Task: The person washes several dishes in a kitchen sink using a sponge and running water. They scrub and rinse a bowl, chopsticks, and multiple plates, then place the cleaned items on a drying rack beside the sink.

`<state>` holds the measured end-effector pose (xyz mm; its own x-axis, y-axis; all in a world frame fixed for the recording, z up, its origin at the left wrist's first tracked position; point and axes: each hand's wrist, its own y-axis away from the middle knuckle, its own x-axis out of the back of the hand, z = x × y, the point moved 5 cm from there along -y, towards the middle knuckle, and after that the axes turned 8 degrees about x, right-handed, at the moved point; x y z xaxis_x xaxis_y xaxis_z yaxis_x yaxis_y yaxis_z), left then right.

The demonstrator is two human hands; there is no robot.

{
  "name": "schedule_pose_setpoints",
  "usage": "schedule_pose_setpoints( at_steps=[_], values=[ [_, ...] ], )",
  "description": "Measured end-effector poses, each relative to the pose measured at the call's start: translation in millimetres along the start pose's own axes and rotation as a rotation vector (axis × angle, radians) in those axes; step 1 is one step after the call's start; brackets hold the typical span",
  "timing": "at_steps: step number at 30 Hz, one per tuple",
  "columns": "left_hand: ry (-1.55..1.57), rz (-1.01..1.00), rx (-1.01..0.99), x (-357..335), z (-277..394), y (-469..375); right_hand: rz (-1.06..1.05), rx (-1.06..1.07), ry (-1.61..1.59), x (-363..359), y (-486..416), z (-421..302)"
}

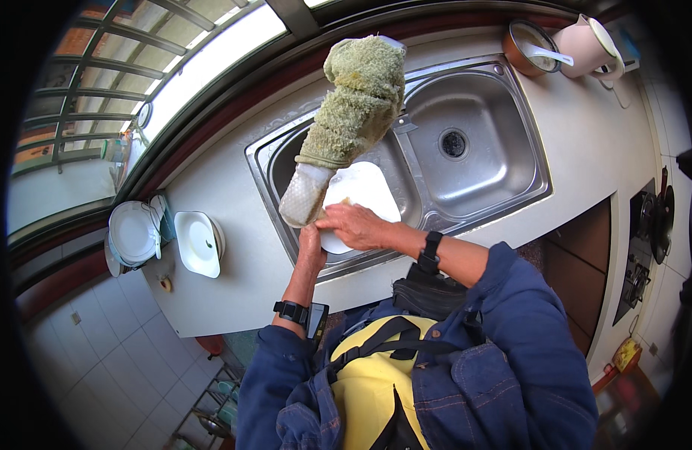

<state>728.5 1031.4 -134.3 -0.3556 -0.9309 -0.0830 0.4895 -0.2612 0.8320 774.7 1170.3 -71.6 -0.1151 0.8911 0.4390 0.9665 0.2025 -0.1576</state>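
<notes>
In the left basin of a stainless steel double sink [418, 169], my two hands meet at a white square plate [368, 185]. My right hand [354, 226] lies over the plate's near part, with a bit of something yellowish at its fingertips. My left hand [312, 244] is at the plate's left edge, its fingers partly hidden. A faucet wrapped in green terry cloth [357, 101], with a white mesh-patterned end [304, 194], hangs over the basin and covers part of the plate and the area by my left fingers.
White bowls [198, 243] are stacked on the counter at left, beside a rack of plates [133, 233]. An orange-brown pot [517, 53] with a white spoon [548, 54] and a pink pitcher [585, 48] stand at the back right. A gas stove [633, 270] is at far right.
</notes>
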Motion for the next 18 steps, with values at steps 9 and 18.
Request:
schedule_pose_setpoints(
  at_steps=[9, 18],
  values=[
    [0.094, -0.019, -0.014, 2, 7, -7, -0.100, 0.099, 0.024, 11, 42, -35],
    [-0.013, 0.022, -0.067, 1, 18, -1, -0.061, 0.059, 0.341, 29, 42, 21]
  ],
)
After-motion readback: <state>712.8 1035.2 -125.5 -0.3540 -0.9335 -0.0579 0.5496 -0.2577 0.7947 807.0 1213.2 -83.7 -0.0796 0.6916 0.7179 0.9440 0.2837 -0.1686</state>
